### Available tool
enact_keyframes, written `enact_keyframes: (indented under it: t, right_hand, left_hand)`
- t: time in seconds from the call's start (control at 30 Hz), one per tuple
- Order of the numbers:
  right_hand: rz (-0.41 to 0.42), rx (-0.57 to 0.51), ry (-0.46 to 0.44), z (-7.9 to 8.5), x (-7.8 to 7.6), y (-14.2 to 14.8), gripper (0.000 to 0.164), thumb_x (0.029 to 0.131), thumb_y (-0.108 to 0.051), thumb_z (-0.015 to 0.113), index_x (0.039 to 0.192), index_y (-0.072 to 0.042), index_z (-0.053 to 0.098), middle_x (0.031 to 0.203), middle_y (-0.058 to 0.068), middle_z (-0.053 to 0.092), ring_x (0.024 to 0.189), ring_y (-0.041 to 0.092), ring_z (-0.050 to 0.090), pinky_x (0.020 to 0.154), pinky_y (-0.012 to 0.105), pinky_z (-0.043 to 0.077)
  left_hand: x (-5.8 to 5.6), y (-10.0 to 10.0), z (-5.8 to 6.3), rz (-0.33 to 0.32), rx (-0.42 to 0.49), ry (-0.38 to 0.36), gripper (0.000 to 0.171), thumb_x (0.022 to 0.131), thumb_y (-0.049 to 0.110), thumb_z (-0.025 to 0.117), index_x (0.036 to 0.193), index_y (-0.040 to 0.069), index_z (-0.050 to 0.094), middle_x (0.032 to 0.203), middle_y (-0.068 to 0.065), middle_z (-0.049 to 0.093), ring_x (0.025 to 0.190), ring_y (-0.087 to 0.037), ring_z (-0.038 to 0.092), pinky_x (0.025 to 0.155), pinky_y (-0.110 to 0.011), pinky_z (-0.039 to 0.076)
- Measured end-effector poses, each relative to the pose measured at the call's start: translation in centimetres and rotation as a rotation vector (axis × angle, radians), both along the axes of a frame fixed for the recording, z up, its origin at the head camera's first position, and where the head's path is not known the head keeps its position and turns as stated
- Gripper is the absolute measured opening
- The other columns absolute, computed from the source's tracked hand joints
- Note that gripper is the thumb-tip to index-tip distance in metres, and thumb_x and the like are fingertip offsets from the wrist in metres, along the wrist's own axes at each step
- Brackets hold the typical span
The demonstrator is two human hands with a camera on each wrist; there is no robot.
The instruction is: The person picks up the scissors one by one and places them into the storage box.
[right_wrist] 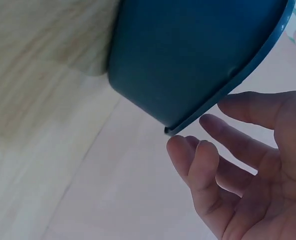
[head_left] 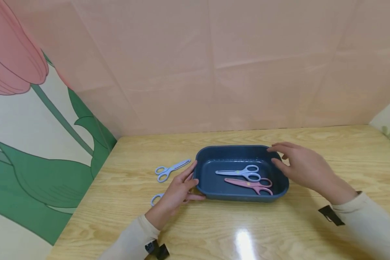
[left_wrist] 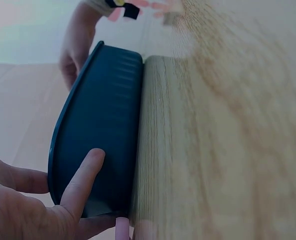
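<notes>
A dark blue tray (head_left: 243, 198) stands on the wooden table. Inside it lie blue scissors (head_left: 229, 173) and pink scissors (head_left: 242, 182), handles to the right. My left hand (head_left: 178, 191) grips the tray's near left corner, thumb at the rim. One finger (left_wrist: 83, 177) lies along the outer wall in the left wrist view. At the opposite end, my right hand (head_left: 303, 168) is at the far right corner, its loosely bent fingers spread. Its fingertips (right_wrist: 205, 120) are right at the rim in the right wrist view.
Blue scissors (head_left: 172, 170) lie left of the tray. Another blue scissor handle (head_left: 156, 198) shows partly behind the left hand. A pink piece (left_wrist: 122, 228) pokes out below the left fingers. A pinkish covering (head_left: 211, 72) rises along the table's back edge.
</notes>
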State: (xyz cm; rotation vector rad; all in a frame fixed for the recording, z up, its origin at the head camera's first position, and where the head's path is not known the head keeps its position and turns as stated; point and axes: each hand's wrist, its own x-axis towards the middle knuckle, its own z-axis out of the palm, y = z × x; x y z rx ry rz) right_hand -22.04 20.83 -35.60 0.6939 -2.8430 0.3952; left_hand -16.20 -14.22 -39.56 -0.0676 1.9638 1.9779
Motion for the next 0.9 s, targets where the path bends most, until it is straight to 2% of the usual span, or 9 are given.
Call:
enact_keyframes:
  t: [0.07, 0.13, 0.23, 0.3, 0.43, 0.53, 0.7, 0.9]
  right_hand:
    - [0.001, -0.026, -0.026, -0.2, 0.1, 0.5, 0.041, 0.093, -0.023, 0.067, 0.132, -0.011, 0.062, 0.128, 0.021, 0.065, 0.088, 0.026, 0.071, 0.059, 0.039, 0.054]
    - [0.007, -0.062, -0.070, -0.5, 0.2, 1.0, 0.047, 0.096, -0.019, 0.064, 0.140, -0.007, 0.054, 0.130, 0.023, 0.063, 0.089, 0.028, 0.072, 0.058, 0.037, 0.054]
    - [0.023, -0.128, -0.154, -1.0, 0.4, 1.7, 0.055, 0.098, -0.014, 0.059, 0.148, 0.000, 0.040, 0.133, 0.028, 0.060, 0.091, 0.032, 0.073, 0.063, 0.039, 0.057]
    - [0.030, -0.167, -0.226, -1.5, 0.5, 2.2, 0.058, 0.100, -0.013, 0.055, 0.151, 0.003, 0.032, 0.136, 0.030, 0.057, 0.094, 0.034, 0.073, 0.066, 0.039, 0.058]
    - [0.032, -0.239, -0.397, -2.3, 0.7, 3.0, 0.058, 0.106, -0.018, 0.045, 0.155, 0.003, 0.021, 0.139, 0.034, 0.051, 0.097, 0.032, 0.073, 0.064, 0.030, 0.057]
    - [0.039, -0.310, -0.509, -2.7, 0.5, 3.3, 0.057, 0.108, -0.020, 0.038, 0.156, 0.002, 0.018, 0.141, 0.038, 0.047, 0.098, 0.030, 0.072, 0.063, 0.027, 0.057]
    - [0.074, -0.448, -0.660, -2.9, 0.2, 3.5, 0.058, 0.109, -0.019, 0.035, 0.159, -0.002, 0.010, 0.144, 0.042, 0.039, 0.104, 0.032, 0.070, 0.071, 0.032, 0.061]
    - [0.109, -0.561, -0.796, -2.7, 0.0, 3.7, 0.068, 0.108, -0.020, 0.041, 0.160, -0.007, 0.001, 0.150, 0.045, 0.023, 0.115, 0.041, 0.064, 0.079, 0.039, 0.062]
  left_hand:
    - [0.0, 0.0, 0.0, -0.002, 0.002, 0.006, 0.064, 0.102, 0.008, 0.049, 0.157, 0.034, 0.028, 0.166, -0.011, 0.021, 0.090, -0.035, 0.075, 0.074, -0.040, 0.062]
    - [0.0, 0.0, 0.1, -0.005, -0.001, 0.009, 0.064, 0.102, 0.008, 0.049, 0.157, 0.033, 0.027, 0.166, -0.011, 0.021, 0.090, -0.035, 0.075, 0.067, -0.034, 0.061]
    - [0.0, 0.0, 0.1, -0.002, -0.014, 0.005, 0.064, 0.102, 0.009, 0.049, 0.157, 0.035, 0.028, 0.166, -0.010, 0.021, 0.089, -0.035, 0.075, 0.049, -0.024, 0.049]
    - [0.0, 0.0, 0.1, -0.003, -0.023, 0.000, 0.064, 0.102, 0.010, 0.049, 0.157, 0.036, 0.028, 0.166, -0.010, 0.022, 0.089, -0.034, 0.075, 0.044, -0.021, 0.040]
    - [0.0, 0.0, 0.1, -0.002, -0.030, -0.007, 0.064, 0.102, 0.011, 0.050, 0.156, 0.037, 0.028, 0.166, -0.009, 0.022, 0.089, -0.034, 0.075, 0.042, -0.020, 0.037]
    - [0.0, -0.1, 0.1, -0.002, -0.035, -0.008, 0.063, 0.102, 0.011, 0.049, 0.156, 0.038, 0.028, 0.166, -0.010, 0.021, 0.089, -0.034, 0.075, 0.042, -0.021, 0.034]
    - [0.0, -0.1, 0.1, 0.002, -0.039, -0.011, 0.063, 0.103, 0.010, 0.048, 0.156, 0.039, 0.028, 0.166, -0.010, 0.021, 0.089, -0.034, 0.075, 0.043, -0.021, 0.035]
    - [-0.1, 0.0, -0.1, 0.006, -0.040, -0.013, 0.064, 0.102, 0.010, 0.049, 0.156, 0.039, 0.029, 0.166, -0.009, 0.022, 0.088, -0.033, 0.075, 0.042, -0.021, 0.031]
